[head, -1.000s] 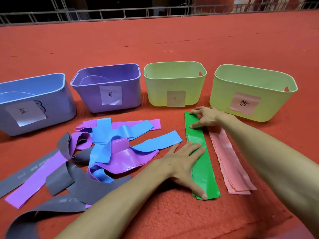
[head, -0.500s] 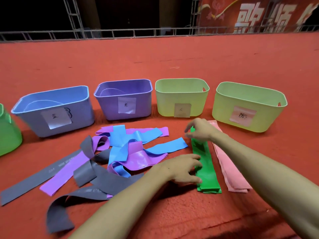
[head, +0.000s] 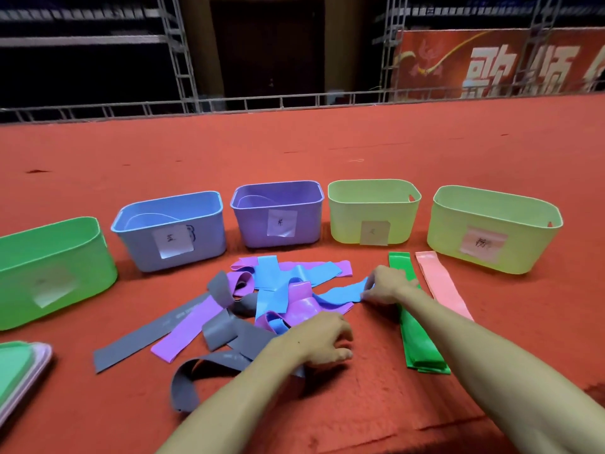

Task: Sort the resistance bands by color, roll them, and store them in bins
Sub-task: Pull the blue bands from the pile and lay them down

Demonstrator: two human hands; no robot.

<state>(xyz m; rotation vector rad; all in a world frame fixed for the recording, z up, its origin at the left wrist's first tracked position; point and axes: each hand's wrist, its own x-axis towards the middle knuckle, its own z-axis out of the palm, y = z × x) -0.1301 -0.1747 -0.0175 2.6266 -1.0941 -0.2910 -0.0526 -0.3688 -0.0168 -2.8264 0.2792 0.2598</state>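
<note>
Glossy rubbery purple band (head: 296, 306); smooth plastic bins (head: 373, 211) with paper labels (head: 375, 233); matt red carpet (head: 294, 152).

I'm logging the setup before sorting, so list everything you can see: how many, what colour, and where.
Green bin: one, far left.
Blue bin: one, right of the green bin.
Purple bin: one, middle of the row.
Yellow-green bins: two, right end of the row.
Stacked lids: green on top, bottom-left corner.
Green bands: flat stack, before the yellow-green bins.
Pink bands: flat stack, right of the green bands.
Blue bands, purple bands, grey bands: several each, tangled centre; exact counts unclear.
Carpet: red, under everything.
Right hand: pinches a blue band's end.
Left hand: fingers curled at the tangle's near edge; hold unclear.
</note>
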